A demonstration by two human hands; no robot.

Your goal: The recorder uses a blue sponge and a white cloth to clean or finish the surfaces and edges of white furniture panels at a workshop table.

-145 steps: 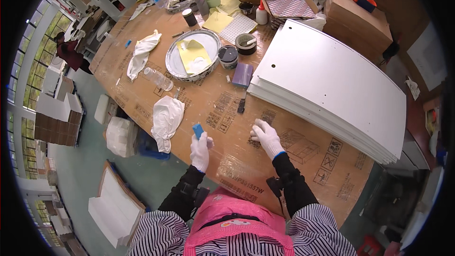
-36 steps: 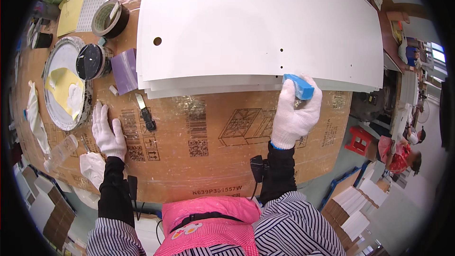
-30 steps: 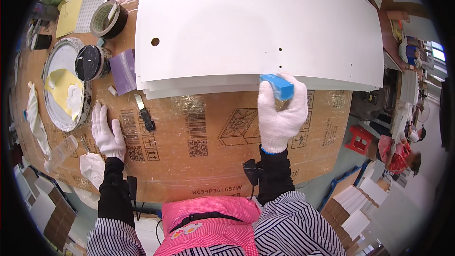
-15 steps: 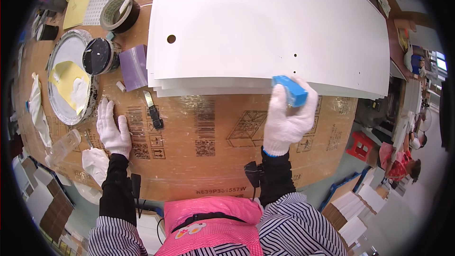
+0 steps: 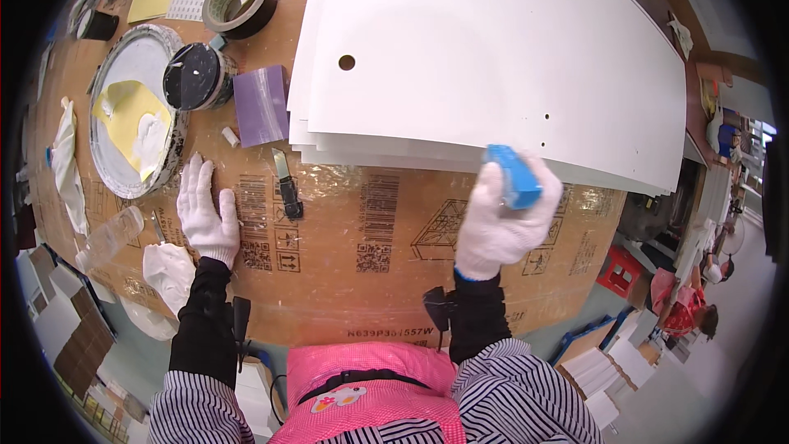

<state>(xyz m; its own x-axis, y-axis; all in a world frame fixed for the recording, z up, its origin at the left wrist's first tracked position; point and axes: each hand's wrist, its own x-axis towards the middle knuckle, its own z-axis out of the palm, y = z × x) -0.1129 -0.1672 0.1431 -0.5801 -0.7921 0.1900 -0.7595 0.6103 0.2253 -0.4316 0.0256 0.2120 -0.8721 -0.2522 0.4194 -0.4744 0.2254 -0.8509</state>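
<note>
So your right hand (image 5: 501, 218), in a white glove, is closed around the blue rectangular sanding block (image 5: 513, 176), pressed to the near edge of the stack of white flat panels (image 5: 493, 57). I judge the edge work only partly done: the block sits right of the edge's middle, and nothing shows which stretch is finished. Your left hand (image 5: 207, 210) lies open and flat on the brown cardboard-covered table (image 5: 345, 238), left of the stack, beside a small utility knife (image 5: 287, 185).

White-gloved right hand (image 5: 503, 222) w/ blue block (image 5: 514, 176); white-gloved left hand (image 5: 207, 210); white panels (image 5: 493, 57); brown printed cardboard table (image 5: 345, 255); purple pad (image 5: 261, 104); black-white striped sleeves (image 5: 534, 403), pink apron (image 5: 370, 378).
</note>
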